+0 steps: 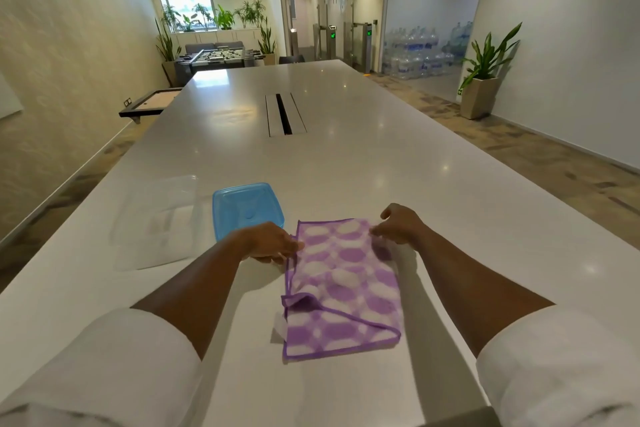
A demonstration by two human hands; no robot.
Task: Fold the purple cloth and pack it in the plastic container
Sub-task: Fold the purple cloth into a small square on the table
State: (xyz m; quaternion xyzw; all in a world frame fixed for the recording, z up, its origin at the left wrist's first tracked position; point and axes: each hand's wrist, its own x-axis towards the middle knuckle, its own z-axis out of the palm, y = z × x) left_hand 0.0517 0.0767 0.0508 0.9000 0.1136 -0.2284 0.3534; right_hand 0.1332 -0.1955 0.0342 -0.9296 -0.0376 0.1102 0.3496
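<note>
Folding step in hand, judged from layout: cloth (343, 284) lies on the table (346, 156) just in front of the person, already doubled at least once, its long axis running near-to-far, slightly skewed. Near left corner has a turned-over flap; a white tag pokes out beside it.

Left hand (273, 243) at the far-left corner of the cloth, fingers curled and pinching the edge there. Right hand (398, 224) at the far-right corner, fingers bent down onto the cloth, apparently pinching the hem (fingertips blurred, so the exact grip is uncertain). Both hands are thus on the far short edge, one at each end.

Key relation: the free near edge lies straight toward the body from both hands, along the long axis. A next fold would likely bring the far edge toward the near one, halving the length. Both hands are equally placed for that; neither is nearer.

Container (159, 218), clear plastic, sits left of the cloth and a little farther out, well apart from it. Blue lid (247, 208) lies between container and cloth, just beyond the left hand, partly hidden by the wrist. Left hand is the nearer one for packing (it would pass over or around the lid).

Risk, as a guess: the loose flap may spoil the fold's alignment.
</note>
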